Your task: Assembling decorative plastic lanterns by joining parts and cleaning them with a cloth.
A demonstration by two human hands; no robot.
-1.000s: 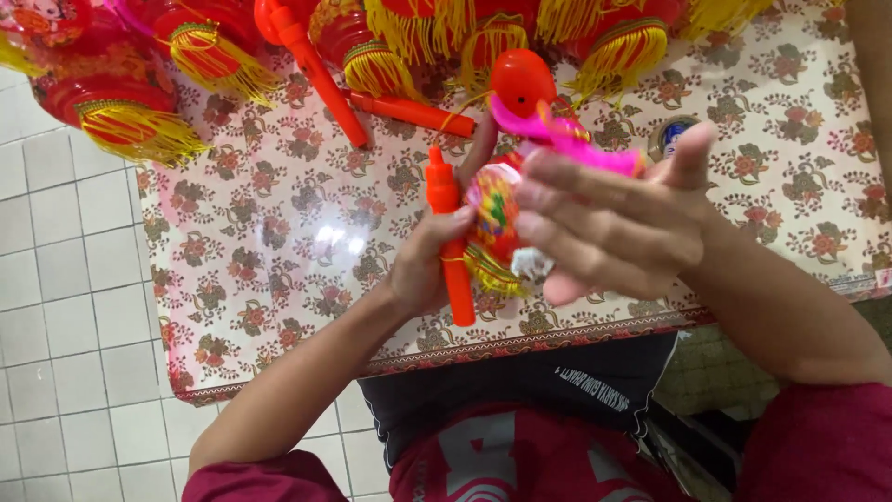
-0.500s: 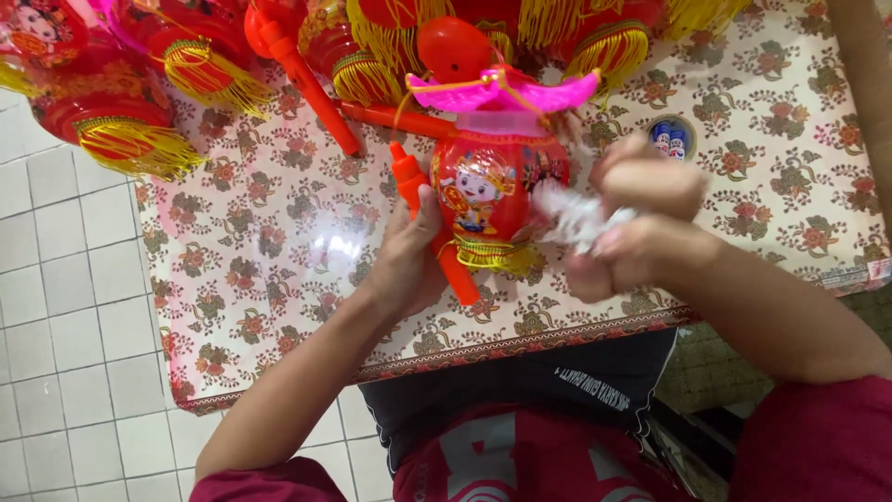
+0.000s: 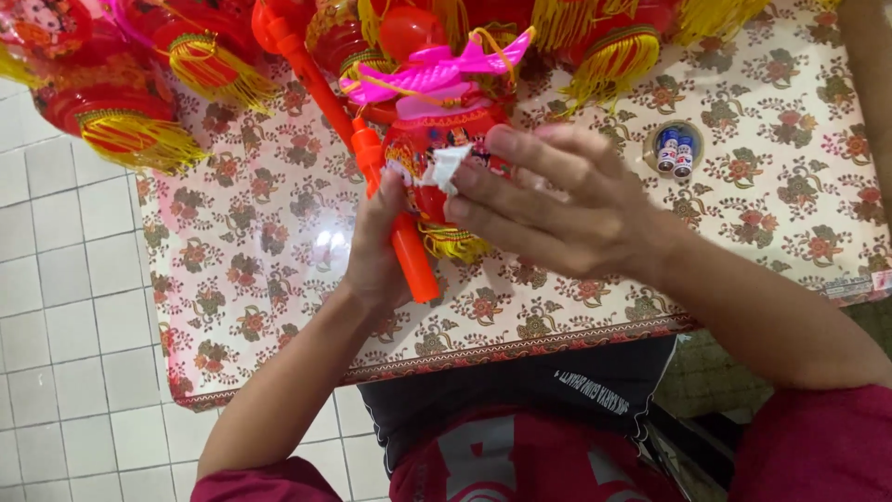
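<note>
My left hand [image 3: 376,246] grips the orange handle [image 3: 400,232], steadying the red lantern [image 3: 437,158] above the floral table [image 3: 260,232], so my right hand [image 3: 557,200] can pinch its white tag [image 3: 444,167].

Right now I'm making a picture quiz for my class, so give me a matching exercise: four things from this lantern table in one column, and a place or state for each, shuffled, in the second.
Things:
1. orange plastic handle stick
2. small white paper scrap
3. two small batteries
4. pink plastic wings

Places or states:
A. lying in a small round dish on the flowered tablecloth
B. gripped in the left hand
C. spread atop the red toy lantern
D. pinched by the right hand

Pairs: 1-B, 2-D, 3-A, 4-C
</note>
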